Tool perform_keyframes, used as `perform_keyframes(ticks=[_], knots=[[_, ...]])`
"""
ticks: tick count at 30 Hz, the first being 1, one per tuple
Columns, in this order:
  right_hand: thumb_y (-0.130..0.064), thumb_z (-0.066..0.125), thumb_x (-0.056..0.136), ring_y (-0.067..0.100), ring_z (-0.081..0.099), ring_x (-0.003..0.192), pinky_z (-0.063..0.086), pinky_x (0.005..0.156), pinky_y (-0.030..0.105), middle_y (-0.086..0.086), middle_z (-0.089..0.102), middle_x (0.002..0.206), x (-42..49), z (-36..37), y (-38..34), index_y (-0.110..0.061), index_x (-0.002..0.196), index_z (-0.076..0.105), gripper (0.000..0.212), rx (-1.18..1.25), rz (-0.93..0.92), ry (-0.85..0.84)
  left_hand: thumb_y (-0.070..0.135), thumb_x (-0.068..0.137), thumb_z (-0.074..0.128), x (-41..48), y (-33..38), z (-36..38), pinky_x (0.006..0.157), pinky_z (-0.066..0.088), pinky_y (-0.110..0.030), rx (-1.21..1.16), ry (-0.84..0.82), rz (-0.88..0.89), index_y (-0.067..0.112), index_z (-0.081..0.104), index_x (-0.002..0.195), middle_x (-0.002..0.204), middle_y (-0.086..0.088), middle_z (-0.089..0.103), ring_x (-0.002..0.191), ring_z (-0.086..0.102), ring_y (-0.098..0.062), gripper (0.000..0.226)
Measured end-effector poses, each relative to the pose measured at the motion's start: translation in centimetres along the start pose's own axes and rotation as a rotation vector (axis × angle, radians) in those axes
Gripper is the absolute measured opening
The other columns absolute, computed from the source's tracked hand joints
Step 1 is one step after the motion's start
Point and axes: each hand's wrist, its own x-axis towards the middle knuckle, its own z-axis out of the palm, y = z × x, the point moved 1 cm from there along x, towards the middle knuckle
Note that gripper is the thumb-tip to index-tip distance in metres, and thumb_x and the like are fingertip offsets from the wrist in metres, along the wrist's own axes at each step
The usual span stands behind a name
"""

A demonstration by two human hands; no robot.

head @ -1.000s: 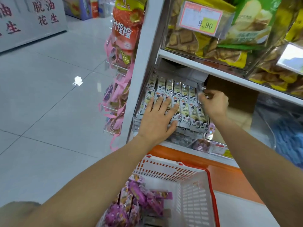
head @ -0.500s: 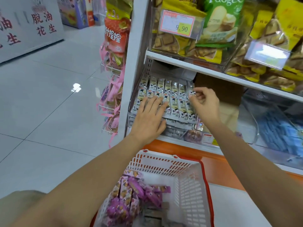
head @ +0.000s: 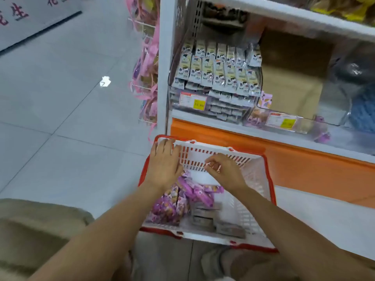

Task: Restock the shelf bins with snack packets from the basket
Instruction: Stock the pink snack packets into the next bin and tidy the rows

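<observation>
Both grips hang over the basket (head: pixel 263 199), which stands on the floor against the orange base of the shelf (head: pixel 223 130). The left grip (head: pixel 164 165) is spread, its fingers straight and lying over the far-left corner of the red rim, and it holds nothing. The right grip (head: pixel 225 171) is drawn together, fingertips curled in toward the thumb in front of the far wall. The blur there is such that I cannot tell whether it pinches some small thing or nothing at all. The purple packets (head: pixel 176 201) lie below both grips and back toward the person, heaped in the left half of the basket right under the left wrist. Their long axes run mostly away from the person, leaning toward the far wall. The left grip is plainly the nearer and would likely have to draw back and drop to reach them. A few grey packets (head: pixel 205 218) lie flat at the near side, long axis crosswise. Up and to the right, the clear bin (head: pixel 261 116) with few purple packets looks the likely goal, beside the full bin (head: pixel 215 72).
</observation>
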Motion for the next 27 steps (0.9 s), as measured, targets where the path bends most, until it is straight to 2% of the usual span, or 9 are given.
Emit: perform_keyframes(ticks=[4, 8, 10, 13, 14, 16, 19, 23, 27], knots=[[-0.022, 0.072, 0.085, 0.011, 0.056, 0.069, 0.041, 0.063, 0.021, -0.006, 0.059, 0.081, -1.4, 5.1, 3.0, -0.016, 0.094, 0.069, 0.011, -0.055, 0.109, -0.127, 0.039, 0.096, 0.048, -2.6, -2.3, 3.6, 0.122, 0.005, -0.049, 0.042, -0.234, -0.122, 0.016, 0.028, 0.150, 0.159, -0.013, 0.021, 0.148, 0.013, -0.032, 0.061], [-0.022, 0.069, 0.087, 0.014, 0.054, 0.070, 0.044, 0.067, 0.029, -0.003, 0.059, 0.077, -2.8, 8.5, 6.5, -0.019, 0.078, 0.063, 0.011, -0.056, 0.200, -0.332, 0.050, 0.098, 0.039, -3.5, -4.0, 6.3, 0.122, 0.000, -0.048, 0.086, -0.314, -0.186, 0.016, 0.016, 0.155, 0.164, -0.013, 0.003, 0.151, -0.004, -0.030, 0.070], [-0.025, 0.065, 0.091, 0.013, 0.055, 0.075, 0.042, 0.072, 0.029, -0.003, 0.063, 0.085, -3.6, 9.9, 7.8, -0.021, 0.088, 0.067, 0.005, -0.048, 0.199, -0.524, 0.049, 0.097, 0.041, -3.5, -4.4, 7.0, 0.123, -0.001, -0.048, 0.098, -0.305, -0.177, 0.016, 0.016, 0.154, 0.164, -0.011, 0.000, 0.151, -0.007, -0.029, 0.071], [-0.030, 0.063, 0.093, 0.017, 0.058, 0.105, 0.043, 0.089, 0.029, 0.001, 0.058, 0.127, -4.3, 12.0, 9.5, -0.020, 0.122, 0.065, 0.031, -0.118, 0.193, -0.715, 0.044, 0.099, 0.039, -3.2, -4.9, 7.6, 0.122, -0.001, -0.050, 0.123, -0.280, -0.166, 0.016, 0.018, 0.155, 0.164, -0.010, 0.000, 0.151, -0.007, -0.028, 0.066], [-0.030, 0.064, 0.092, 0.019, 0.057, 0.113, 0.044, 0.092, 0.030, 0.002, 0.052, 0.139, -4.4, 12.6, 10.2, -0.021, 0.128, 0.063, 0.037, -0.136, 0.199, -0.717, 0.043, 0.099, 0.039, -3.2, -5.0, 7.8, 0.122, 0.000, -0.051, 0.125, -0.270, -0.172, 0.016, 0.019, 0.155, 0.164, -0.009, 0.001, 0.151, -0.007, -0.028, 0.065], [-0.033, 0.067, 0.090, 0.024, 0.054, 0.121, 0.045, 0.097, 0.032, 0.003, 0.047, 0.145, -4.4, 13.5, 11.1, -0.024, 0.132, 0.060, 0.043, -0.163, 0.193, -0.694, 0.042, 0.099, 0.040, -3.2, -5.0, 8.0, 0.121, 0.001, -0.052, 0.117, -0.257, -0.189, 0.016, 0.019, 0.155, 0.164, -0.009, 0.003, 0.151, -0.007, -0.027, 0.065], [-0.034, 0.069, 0.087, 0.030, 0.052, 0.118, 0.046, 0.099, 0.038, 0.009, 0.050, 0.134, -4.5, 14.6, 12.8, -0.019, 0.129, 0.063, 0.044, -0.222, 0.194, -0.698, 0.042, 0.099, 0.039, -3.2, -5.0, 8.2, 0.122, 0.003, -0.052, 0.115, -0.242, -0.191, 0.015, 0.021, 0.155, 0.164, -0.010, 0.005, 0.151, -0.006, -0.027, 0.065], [-0.033, 0.067, 0.089, 0.032, 0.057, 0.104, 0.047, 0.091, 0.036, 0.010, 0.050, 0.120, -4.4, 15.3, 13.6, -0.017, 0.120, 0.069, 0.035, -0.290, 0.197, -0.685, 0.042, 0.099, 0.036, -3.2, -5.0, 8.3, 0.122, 0.004, -0.052, 0.130, -0.257, -0.201, 0.015, 0.018, 0.155, 0.164, -0.010, 0.002, 0.151, -0.008, -0.027, 0.064], [-0.039, 0.057, 0.094, 0.030, 0.055, 0.104, 0.044, 0.088, 0.034, 0.009, 0.050, 0.121, -4.6, 15.6, 13.6, -0.021, 0.120, 0.067, 0.033, -0.376, 0.215, -0.722, 0.042, 0.099, 0.039, -3.3, -4.9, 8.2, 0.122, 0.004, -0.052, 0.134, -0.245, -0.207, 0.014, 0.020, 0.155, 0.164, -0.010, 0.003, 0.151, -0.007, -0.027, 0.065]])
